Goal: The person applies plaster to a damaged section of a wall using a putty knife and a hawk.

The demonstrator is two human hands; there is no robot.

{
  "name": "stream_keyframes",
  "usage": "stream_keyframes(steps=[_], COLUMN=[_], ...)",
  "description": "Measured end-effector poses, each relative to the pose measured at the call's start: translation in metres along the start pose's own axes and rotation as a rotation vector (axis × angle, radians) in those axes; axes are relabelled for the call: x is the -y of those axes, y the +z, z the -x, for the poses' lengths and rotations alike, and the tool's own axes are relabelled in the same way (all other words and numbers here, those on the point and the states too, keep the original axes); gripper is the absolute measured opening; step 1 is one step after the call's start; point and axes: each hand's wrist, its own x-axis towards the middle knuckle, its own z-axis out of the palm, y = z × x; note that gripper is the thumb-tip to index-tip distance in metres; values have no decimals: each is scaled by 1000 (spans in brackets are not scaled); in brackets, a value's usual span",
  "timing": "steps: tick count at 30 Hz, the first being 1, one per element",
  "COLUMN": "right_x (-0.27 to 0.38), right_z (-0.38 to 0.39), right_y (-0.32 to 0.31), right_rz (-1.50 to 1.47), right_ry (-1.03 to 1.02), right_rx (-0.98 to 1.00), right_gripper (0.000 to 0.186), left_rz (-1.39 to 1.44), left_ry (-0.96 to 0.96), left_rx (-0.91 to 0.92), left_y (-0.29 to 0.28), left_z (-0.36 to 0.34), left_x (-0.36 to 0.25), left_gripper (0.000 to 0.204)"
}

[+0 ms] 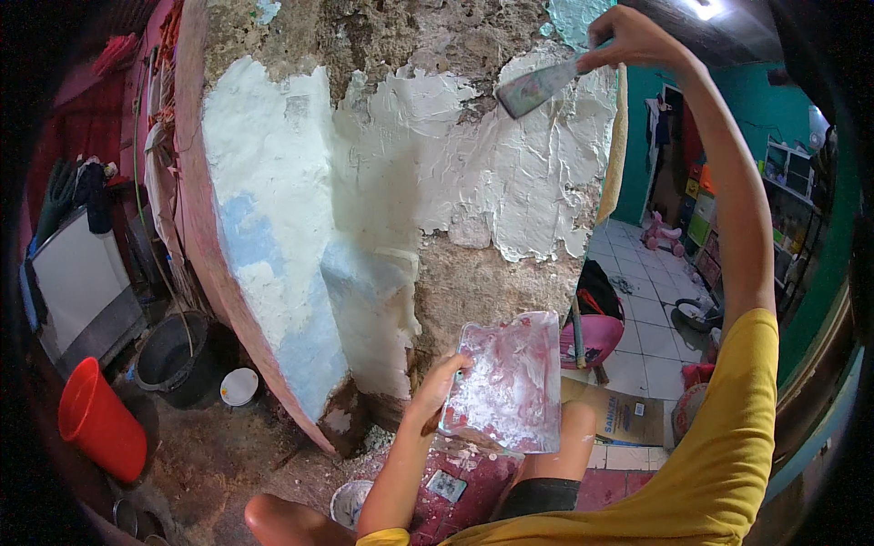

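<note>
My right hand (608, 38) is closed on a putty knife (537, 89), raised at the upper right of the wall, its flat blade over rough white plaster (510, 173). Lower down, my left hand (440, 384) grips the left edge of a clear, pinkish-looking rectangular tray (501, 387) smeared with white paste. The wall has bare crumbling patches (492, 282) above and below the plastered band, and smoother white and pale blue areas on its left.
A red bucket (102, 423), a black tub (182, 364) and a white lid (238, 387) stand lower left. A white container (350, 500) sits near my knees. Through the opening at right are a tiled floor, a pink basin (601, 341), cardboard (628, 419) and shelves (783, 164).
</note>
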Motion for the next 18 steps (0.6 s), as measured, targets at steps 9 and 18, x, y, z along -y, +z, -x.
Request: stream_keyframes(steps=[9, 18], right_x=[-39, -33], right_z=[-6, -36], right_y=[-20, 37], right_rz=[-37, 36], right_ry=[199, -230], right_rx=[-143, -119], right_gripper=[41, 40], left_rz=[16, 5], left_ry=[18, -10], left_rx=[-60, -60], left_y=[4, 4], left_z=[6, 6], left_x=[-5, -6], left_gripper=[15, 11])
